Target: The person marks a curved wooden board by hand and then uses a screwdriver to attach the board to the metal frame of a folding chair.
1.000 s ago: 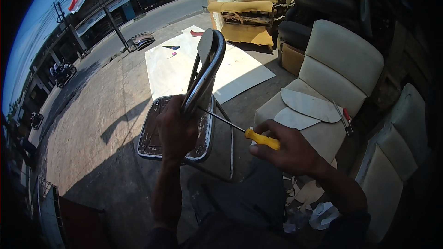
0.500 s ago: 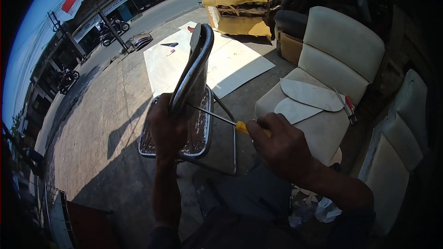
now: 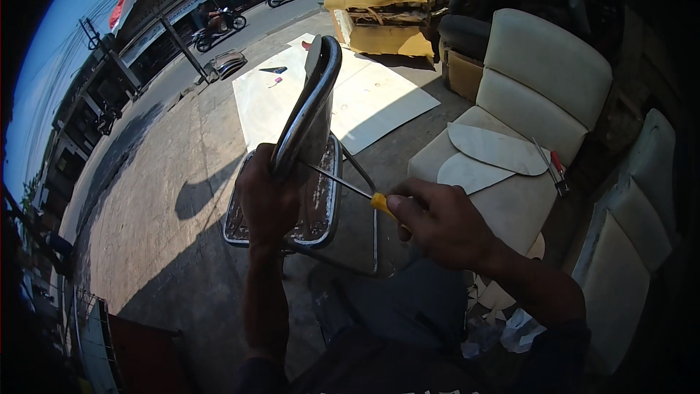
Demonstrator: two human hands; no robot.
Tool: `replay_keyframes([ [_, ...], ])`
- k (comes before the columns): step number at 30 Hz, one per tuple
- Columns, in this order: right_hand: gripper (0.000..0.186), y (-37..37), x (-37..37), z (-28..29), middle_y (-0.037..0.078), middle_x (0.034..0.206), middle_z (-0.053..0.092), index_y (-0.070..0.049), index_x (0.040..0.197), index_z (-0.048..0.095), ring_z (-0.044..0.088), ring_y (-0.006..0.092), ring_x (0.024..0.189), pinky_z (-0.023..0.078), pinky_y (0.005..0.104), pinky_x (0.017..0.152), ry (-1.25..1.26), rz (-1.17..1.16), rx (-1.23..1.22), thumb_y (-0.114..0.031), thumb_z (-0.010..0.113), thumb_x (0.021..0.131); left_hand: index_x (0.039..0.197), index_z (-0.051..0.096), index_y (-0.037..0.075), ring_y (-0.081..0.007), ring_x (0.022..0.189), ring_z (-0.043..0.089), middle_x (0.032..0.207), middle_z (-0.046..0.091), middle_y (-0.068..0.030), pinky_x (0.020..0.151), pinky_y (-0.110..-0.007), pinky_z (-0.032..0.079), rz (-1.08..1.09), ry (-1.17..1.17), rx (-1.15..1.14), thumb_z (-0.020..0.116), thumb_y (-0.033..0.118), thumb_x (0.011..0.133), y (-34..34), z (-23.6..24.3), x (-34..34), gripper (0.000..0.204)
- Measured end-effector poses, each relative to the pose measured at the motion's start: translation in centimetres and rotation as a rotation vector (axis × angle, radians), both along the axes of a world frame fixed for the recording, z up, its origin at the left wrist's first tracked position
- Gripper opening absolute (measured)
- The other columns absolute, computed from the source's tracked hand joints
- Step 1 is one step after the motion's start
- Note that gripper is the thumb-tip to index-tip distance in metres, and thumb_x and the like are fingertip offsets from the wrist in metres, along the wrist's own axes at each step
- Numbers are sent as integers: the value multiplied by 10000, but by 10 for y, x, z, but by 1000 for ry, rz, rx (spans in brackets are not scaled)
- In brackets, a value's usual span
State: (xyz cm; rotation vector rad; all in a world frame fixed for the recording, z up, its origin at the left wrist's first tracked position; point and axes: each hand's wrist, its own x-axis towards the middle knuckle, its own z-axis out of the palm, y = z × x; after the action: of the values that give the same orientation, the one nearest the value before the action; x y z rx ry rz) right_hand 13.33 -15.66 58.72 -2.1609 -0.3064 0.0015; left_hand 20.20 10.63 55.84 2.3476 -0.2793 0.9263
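A metal-framed chair (image 3: 333, 208) with a worn brown seat stands in front of me. Its backrest (image 3: 312, 102) rises edge-on, rimmed by a shiny curved tube. My left hand (image 3: 268, 193) is closed around the lower end of that backrest frame. In my right hand (image 3: 441, 219) is a screwdriver (image 3: 343, 182) with a yellow handle, gripped between thumb and fingers. Its long shaft points left, and the tip meets the backrest near my left hand. What exactly the tip touches is hidden.
A white board (image 3: 386, 106) lies on the ground beyond the chair. To the right, a cream padded seat (image 3: 543, 66) carries rounded white panels (image 3: 496, 149) and red-handled pliers (image 3: 558, 168). A torn yellow sofa piece (image 3: 383, 22) stands behind. Motorbikes (image 3: 219, 28) are on the road.
My right hand has turned slightly on the yellow handle, with the screwdriver tip still at the backrest. The whole view has shifted a little, and motorbikes have moved along the road.
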Motion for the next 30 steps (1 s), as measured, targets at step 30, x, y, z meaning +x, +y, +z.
replay_keyframes([
  [30, 259, 3, -14, -41, 198, 862, 700, 39, 1110, 627, 736, 345, 746, 572, 391, 577, -813, 17, -426, -134, 668, 921, 970, 624, -10, -198, 693, 649, 753, 669, -173, 669, -363, 508, -47, 26, -96, 696, 79, 849, -12, 0, 0, 167],
])
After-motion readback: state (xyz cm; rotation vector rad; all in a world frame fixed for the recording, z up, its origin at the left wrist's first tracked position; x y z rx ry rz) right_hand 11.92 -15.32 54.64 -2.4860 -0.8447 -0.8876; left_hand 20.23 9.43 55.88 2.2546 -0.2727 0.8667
